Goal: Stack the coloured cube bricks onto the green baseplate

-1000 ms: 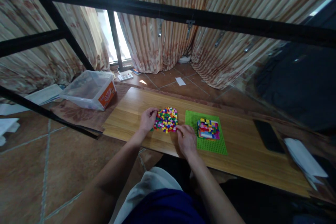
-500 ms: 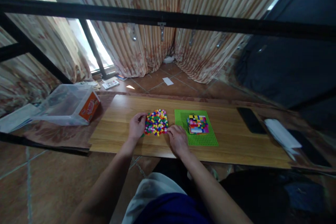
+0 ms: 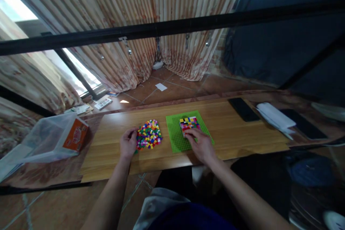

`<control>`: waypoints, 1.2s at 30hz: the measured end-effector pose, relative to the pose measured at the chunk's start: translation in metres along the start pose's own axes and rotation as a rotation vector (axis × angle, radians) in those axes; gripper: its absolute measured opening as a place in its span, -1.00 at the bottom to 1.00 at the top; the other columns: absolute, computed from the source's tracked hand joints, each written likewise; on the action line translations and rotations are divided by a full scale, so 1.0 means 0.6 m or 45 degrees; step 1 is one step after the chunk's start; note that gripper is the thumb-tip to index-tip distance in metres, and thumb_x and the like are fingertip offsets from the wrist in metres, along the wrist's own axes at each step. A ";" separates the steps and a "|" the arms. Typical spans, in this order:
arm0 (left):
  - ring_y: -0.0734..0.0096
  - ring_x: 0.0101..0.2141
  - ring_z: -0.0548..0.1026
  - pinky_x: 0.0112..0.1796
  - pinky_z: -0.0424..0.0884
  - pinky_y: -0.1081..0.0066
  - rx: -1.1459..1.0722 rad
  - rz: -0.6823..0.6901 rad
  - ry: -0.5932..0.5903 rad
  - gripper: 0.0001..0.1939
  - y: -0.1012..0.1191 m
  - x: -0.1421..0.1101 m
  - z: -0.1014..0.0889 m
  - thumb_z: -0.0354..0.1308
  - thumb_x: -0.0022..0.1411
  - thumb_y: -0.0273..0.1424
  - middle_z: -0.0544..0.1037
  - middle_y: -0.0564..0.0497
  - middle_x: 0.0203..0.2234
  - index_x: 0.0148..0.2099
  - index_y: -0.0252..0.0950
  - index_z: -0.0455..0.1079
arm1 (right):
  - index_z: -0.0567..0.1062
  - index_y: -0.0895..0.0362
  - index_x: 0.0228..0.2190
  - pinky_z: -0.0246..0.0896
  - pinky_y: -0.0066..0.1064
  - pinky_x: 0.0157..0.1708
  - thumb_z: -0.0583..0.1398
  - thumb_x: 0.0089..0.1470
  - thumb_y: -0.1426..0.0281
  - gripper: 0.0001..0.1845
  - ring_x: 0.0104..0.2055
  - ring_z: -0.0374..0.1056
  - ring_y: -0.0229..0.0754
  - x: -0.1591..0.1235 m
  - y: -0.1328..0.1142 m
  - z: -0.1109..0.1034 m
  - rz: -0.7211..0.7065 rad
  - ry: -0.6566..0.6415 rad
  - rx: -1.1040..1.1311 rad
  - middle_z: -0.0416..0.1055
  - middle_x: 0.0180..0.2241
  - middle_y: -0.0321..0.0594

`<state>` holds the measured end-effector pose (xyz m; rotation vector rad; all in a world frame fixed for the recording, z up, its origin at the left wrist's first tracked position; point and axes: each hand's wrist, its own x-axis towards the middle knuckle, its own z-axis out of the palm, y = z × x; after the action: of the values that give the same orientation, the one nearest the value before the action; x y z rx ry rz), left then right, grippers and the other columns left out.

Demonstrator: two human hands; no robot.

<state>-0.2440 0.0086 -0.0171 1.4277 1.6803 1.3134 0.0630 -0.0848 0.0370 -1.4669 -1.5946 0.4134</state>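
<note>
Loads of loose bricks (image 3: 149,134) sit on the wooden board (image 3: 229,134), left hand (image 3: 128,143) right at their left edge, thumb and fingers nearly together. Right hand (image 3: 202,145) is curled over the brick build (image 3: 189,122) on the green baseplate (image 3: 176,138), fingertips bunched too. Can't really tell if either's pinching anything tbh.

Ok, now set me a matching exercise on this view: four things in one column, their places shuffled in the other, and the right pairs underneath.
Things
1. Left hand
2. Clear plastic box
3. Right hand
4. Green baseplate

Places
A. Beneath the brick build
B. At the near side of that build, fingers reaching to it
C. Off the table, to its left
D. At the left edge of the loose brick pile

Right pairs: 1-D, 2-C, 3-B, 4-A
</note>
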 end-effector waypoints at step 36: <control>0.27 -0.27 0.55 -0.18 0.49 0.32 0.063 -0.050 0.025 -0.71 0.020 -0.004 0.001 0.17 0.01 -0.24 0.63 -0.05 -0.33 -0.27 -0.31 0.53 | 0.52 0.13 -0.08 0.39 -0.23 -0.19 0.31 -0.07 0.29 -0.53 -0.33 0.53 -0.12 0.028 0.106 -0.034 0.544 0.281 0.451 0.61 -0.39 -0.20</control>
<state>-0.2384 0.0057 -0.0066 1.4070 1.7558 1.2770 0.1201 -0.0608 0.0065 -1.5086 -0.9708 0.7105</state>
